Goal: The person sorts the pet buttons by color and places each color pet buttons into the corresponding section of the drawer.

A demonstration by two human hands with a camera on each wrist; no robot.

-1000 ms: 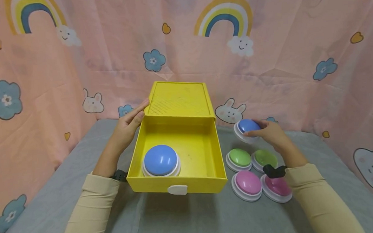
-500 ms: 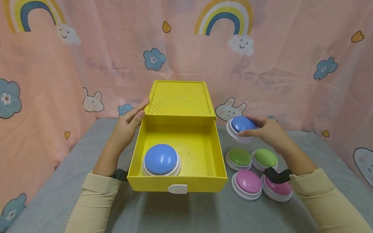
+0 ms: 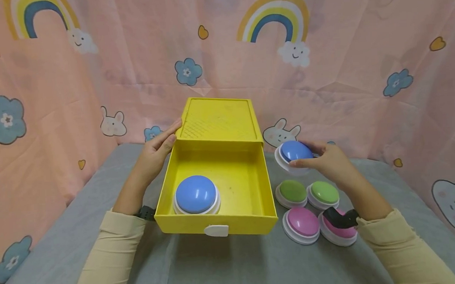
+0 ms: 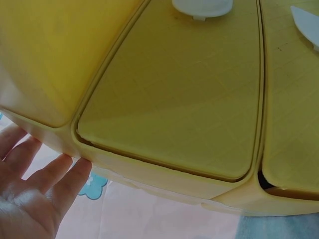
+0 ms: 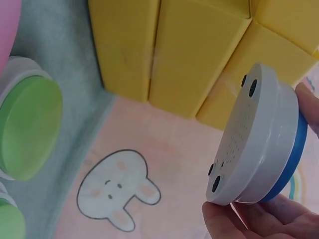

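In the head view, my right hand (image 3: 325, 160) grips a blue buzzer button (image 3: 296, 151) by its edges, tilted, above and behind the green ones. The right wrist view shows the white underside of that button (image 5: 254, 134), with speaker holes and dark feet, between thumb and fingers. My left hand (image 3: 156, 152) lies against the left side of the yellow drawer unit (image 3: 220, 121), fingers straight; in the left wrist view its fingertips (image 4: 79, 172) touch the side edge. The top drawer (image 3: 216, 225) is pulled out, and a second blue buzzer button (image 3: 196, 195) sits in its front left part.
Right of the drawer, two green buzzer buttons (image 3: 293, 192) and two pink ones (image 3: 303, 222) stand on the grey-covered table (image 3: 219, 271). Lower drawer fronts (image 4: 174, 99) with white handles are closed. A pink patterned curtain (image 3: 223, 65) hangs behind.
My right hand has moved a little left and up toward the drawer unit with the blue buzzer button, slowing in the last half second. My left hand has stayed against the unit.
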